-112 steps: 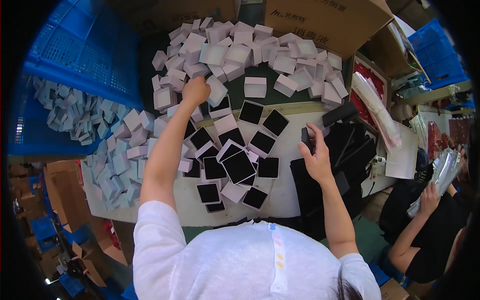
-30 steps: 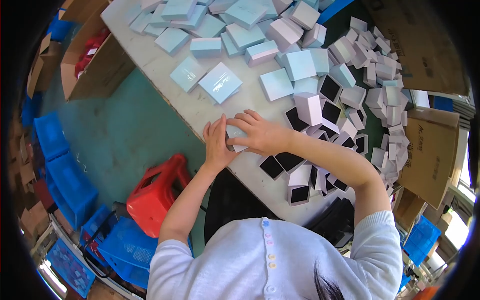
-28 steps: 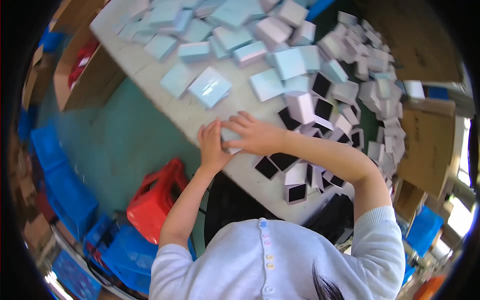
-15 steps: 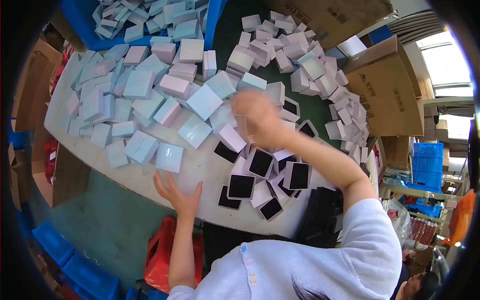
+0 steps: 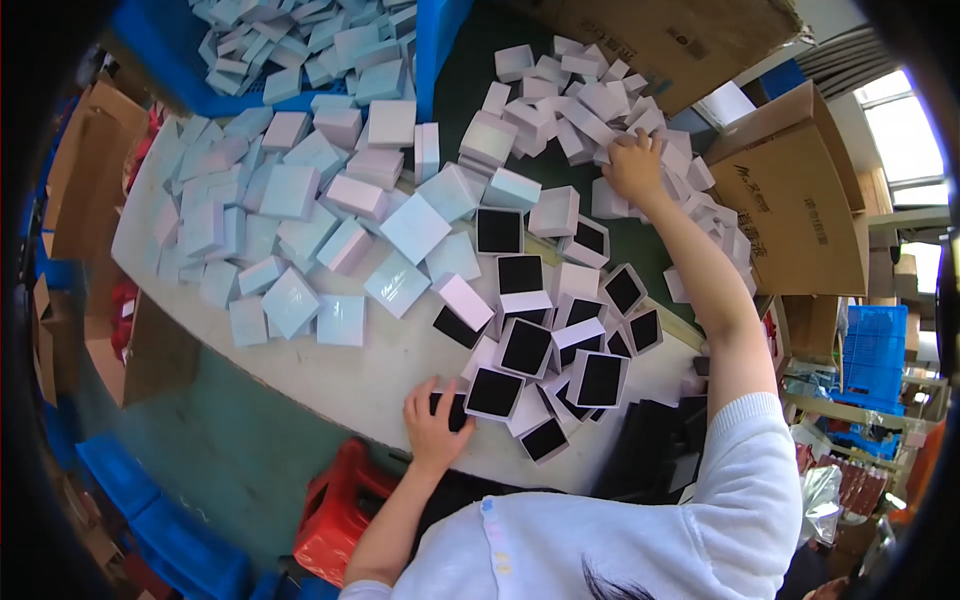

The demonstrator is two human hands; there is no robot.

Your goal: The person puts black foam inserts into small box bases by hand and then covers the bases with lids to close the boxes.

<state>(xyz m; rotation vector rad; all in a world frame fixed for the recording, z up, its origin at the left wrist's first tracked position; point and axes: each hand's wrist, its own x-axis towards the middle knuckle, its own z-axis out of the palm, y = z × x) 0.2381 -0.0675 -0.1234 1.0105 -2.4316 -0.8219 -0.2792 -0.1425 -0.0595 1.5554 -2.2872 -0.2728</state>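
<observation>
My left hand (image 5: 436,432) is at the table's front edge, its fingers closed around a small box base with a black insert (image 5: 449,410). My right hand (image 5: 634,168) reaches to the far pile of pale boxes (image 5: 592,100), fingers bent down on a box there; what they grip is hidden. Open box bases with black inserts (image 5: 526,347) lie in a loose cluster in front of me. Left of them, closed pale blue boxes (image 5: 415,228) are heaped on the white table (image 5: 330,385).
A blue crate (image 5: 425,60) full of boxes stands at the back left. Cardboard cartons (image 5: 790,200) stand at the back right, and another carton (image 5: 125,330) is at the left. A red stool (image 5: 335,510) is by the front edge. Black material (image 5: 650,450) lies at the right.
Since half a second ago, my right hand has moved away to the far pile. My left hand has moved right and taken hold of a black-insert base. A closed box now lies near the front left.
</observation>
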